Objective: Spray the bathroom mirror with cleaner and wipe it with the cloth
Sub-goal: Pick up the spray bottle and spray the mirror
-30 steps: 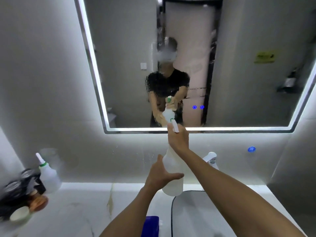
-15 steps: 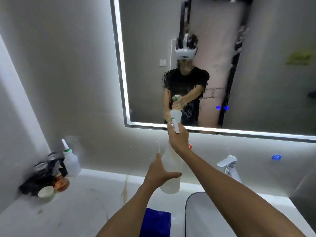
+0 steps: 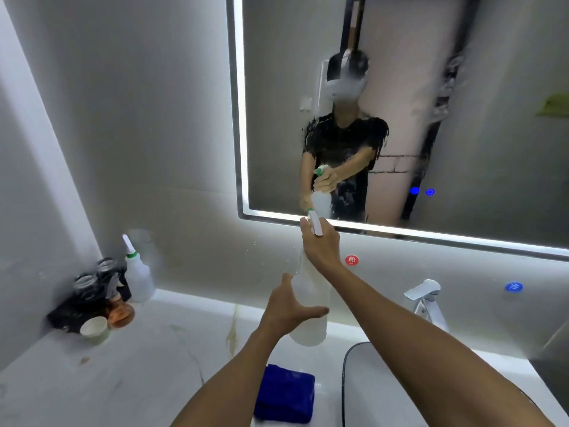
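I hold a white translucent spray bottle [image 3: 309, 315] upright over the counter, just below the lit mirror [image 3: 480, 97]. My right hand [image 3: 320, 246] wraps the neck and white trigger head, which points at the glass. My left hand [image 3: 288, 306] cups the bottle's lower body from the left. Spray mist and droplets cloud the mirror's middle, over my reflection. A folded blue cloth [image 3: 284, 394] lies on the counter between my forearms, near the front edge.
A white counter [image 3: 138, 359] runs left; the sink basin [image 3: 369, 383] sits under my right arm, with a chrome faucet [image 3: 426, 298] behind it. At the far left stand a second white bottle [image 3: 138, 277], dark jars, an amber jar and a small cup [image 3: 94, 329].
My view has swung left and slightly down, shifting the mirror rightward and bringing more of the cloth into sight. Fresh mist clouds the glass. Both hands keep their grip on the bottle.
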The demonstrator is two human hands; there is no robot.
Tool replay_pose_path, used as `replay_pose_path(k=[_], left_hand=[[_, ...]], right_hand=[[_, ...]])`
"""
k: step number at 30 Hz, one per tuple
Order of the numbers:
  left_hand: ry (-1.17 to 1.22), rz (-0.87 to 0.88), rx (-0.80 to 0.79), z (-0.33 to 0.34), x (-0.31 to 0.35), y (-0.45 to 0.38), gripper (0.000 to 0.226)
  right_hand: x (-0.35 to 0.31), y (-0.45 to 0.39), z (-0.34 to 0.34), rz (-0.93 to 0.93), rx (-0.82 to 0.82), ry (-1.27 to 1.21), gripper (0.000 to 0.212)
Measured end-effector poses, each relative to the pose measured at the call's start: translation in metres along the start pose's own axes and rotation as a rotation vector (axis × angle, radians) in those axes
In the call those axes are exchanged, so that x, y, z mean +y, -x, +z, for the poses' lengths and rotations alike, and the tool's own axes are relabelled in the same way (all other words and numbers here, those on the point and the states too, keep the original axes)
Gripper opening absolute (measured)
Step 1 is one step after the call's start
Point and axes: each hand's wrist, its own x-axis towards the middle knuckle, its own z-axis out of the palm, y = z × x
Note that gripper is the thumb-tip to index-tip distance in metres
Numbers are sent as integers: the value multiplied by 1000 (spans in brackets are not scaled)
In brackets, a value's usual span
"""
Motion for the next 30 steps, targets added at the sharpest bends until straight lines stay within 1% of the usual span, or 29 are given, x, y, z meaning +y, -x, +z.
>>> replay_pose_path(k=[5,9,12,15,20,25,30], left_hand=[[15,-39,63,-11,-19,3,91],[12,-49,68,-23,-32,5,91],[7,-65,51,-31,-41,6,92],[24,-80,35,-34,-48,7,92],[56,-97,24,-34,-56,8,92],[43,-108,9,-39,-66,7,93],[-11,-127,-18,-37,-65,8,95]], right_hand=[[-7,5,18,-34,-86,4,21],[-9,9,38,-64,-109,29,25],[-9,10,53,-77,-97,80,22],[-8,11,66,-58,-59,124,28],[-9,13,78,-18,-67,163,31],[-7,19,82,11,-58,140,32],[1,21,74,0,-59,79,31]])
